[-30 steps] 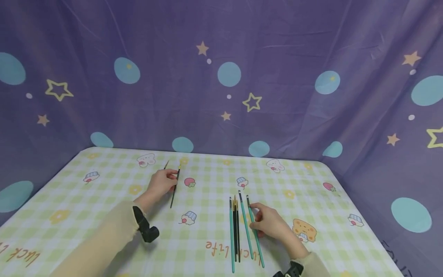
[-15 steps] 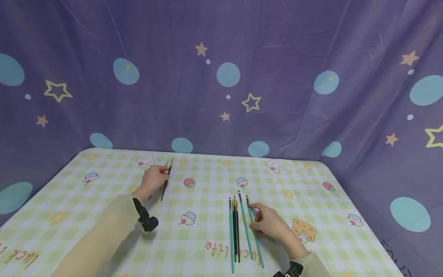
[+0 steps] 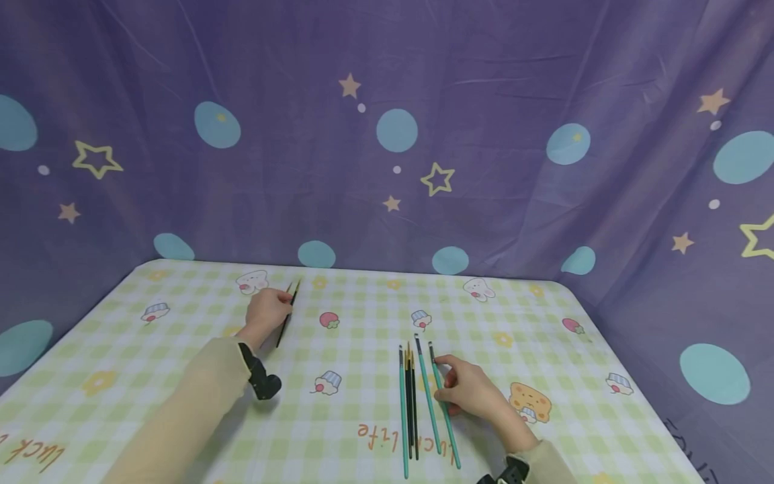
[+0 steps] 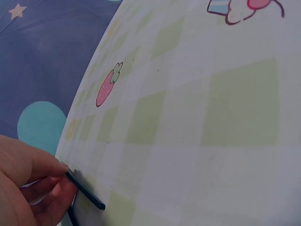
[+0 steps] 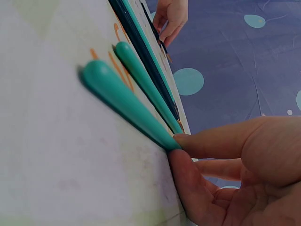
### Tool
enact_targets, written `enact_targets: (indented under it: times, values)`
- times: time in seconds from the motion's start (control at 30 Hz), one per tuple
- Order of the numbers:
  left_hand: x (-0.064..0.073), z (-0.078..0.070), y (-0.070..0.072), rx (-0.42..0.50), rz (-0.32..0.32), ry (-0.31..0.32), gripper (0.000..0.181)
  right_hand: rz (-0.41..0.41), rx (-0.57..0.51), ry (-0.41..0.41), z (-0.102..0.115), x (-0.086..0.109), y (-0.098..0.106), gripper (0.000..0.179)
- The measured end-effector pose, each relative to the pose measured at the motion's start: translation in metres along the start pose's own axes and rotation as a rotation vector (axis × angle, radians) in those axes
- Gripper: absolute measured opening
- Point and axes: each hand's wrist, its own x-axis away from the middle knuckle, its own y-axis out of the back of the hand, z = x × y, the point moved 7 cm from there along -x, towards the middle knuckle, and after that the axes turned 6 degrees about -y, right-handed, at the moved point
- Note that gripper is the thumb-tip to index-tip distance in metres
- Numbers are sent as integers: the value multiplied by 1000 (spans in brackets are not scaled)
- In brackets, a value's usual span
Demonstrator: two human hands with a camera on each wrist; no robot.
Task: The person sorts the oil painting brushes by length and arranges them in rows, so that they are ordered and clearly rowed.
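Note:
At the back left of the table, my left hand [image 3: 268,314] pinches a black paintbrush [image 3: 284,329] between thumb and fingers. The tip of a second paintbrush [image 3: 289,287] shows just left of it, its handle mostly hidden by the hand. In the left wrist view a dark brush handle [image 4: 85,189] sticks out from the fingertips. My right hand [image 3: 468,386], at the front right, pinches the rightmost teal paintbrush [image 3: 450,433] with thumb and forefinger. Just left of that lie another teal paintbrush [image 3: 428,396], several black paintbrushes [image 3: 412,417] and a third teal paintbrush [image 3: 404,423].
A green-and-white checked cloth [image 3: 290,430] with cartoon prints covers the table. Behind it hangs a purple curtain [image 3: 290,181] with stars and blue dots, right at the table's far edge. Each wrist carries a black camera mount [image 3: 260,378].
My left hand has carried the black paintbrush left and slightly back, bringing it beside the second brush there. The right hand has stayed on its teal paintbrush. The head view has shifted very slightly.

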Motion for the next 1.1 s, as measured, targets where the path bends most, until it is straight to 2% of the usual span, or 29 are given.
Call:
enact_targets:
  times: [0.47, 0.8, 0.93, 1.1]
  values:
    - [-2, 1, -1, -49, -32, -5, 30, 17, -23, 13, -1, 0, -2, 59]
    - [-1, 2, -1, -30, -75, -9, 26, 14, -24, 11, -1, 0, -1, 59]
    - [3, -3, 2, -10, -103, -16, 27, 13, -18, 10, -1, 0, -2, 59]
    - [12, -18, 0, 41, -110, -59, 27, 13, -12, 1, 0, 0, -2, 60]
